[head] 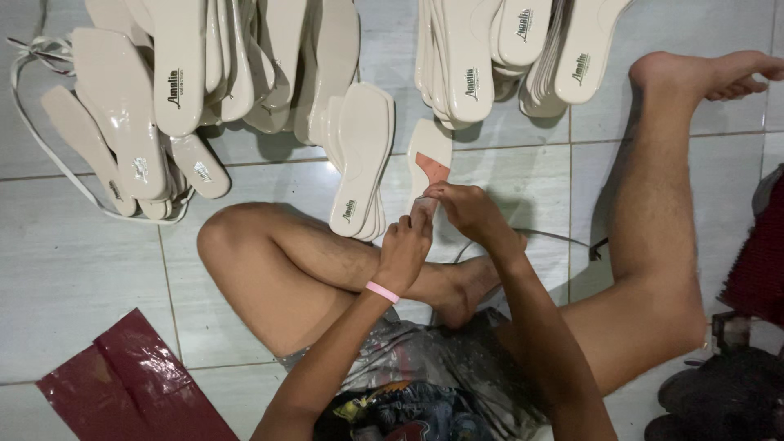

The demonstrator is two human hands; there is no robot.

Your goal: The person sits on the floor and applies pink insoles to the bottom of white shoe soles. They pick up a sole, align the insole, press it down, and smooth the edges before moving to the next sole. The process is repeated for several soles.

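The person sits on the tiled floor with legs folded, and both hands meet near the middle of the view over a single cream insole that has a reddish-brown patch on its face. The left hand, with a pink band at the wrist, has its fingers closed together and pinches the near end of that insole. The right hand comes in from five o'clock, its fingers bent and pressed onto the same near end, touching the left hand's fingertips. The insole points away toward twelve o'clock, its far end lifted above the tiles.

Just beside it, at nine o'clock of the hands, a small stack of cream insoles leans against the raised knee. A large heap of insoles spreads over the upper left, at about ten o'clock, with a white strap looping round its edge. Another bundle of insoles lies at one o'clock, near the outstretched bare foot. A dark red glossy sheet lies flat on the tiles at seven o'clock, well apart from the hands. A thin dark cord runs across the floor at three o'clock of the hands
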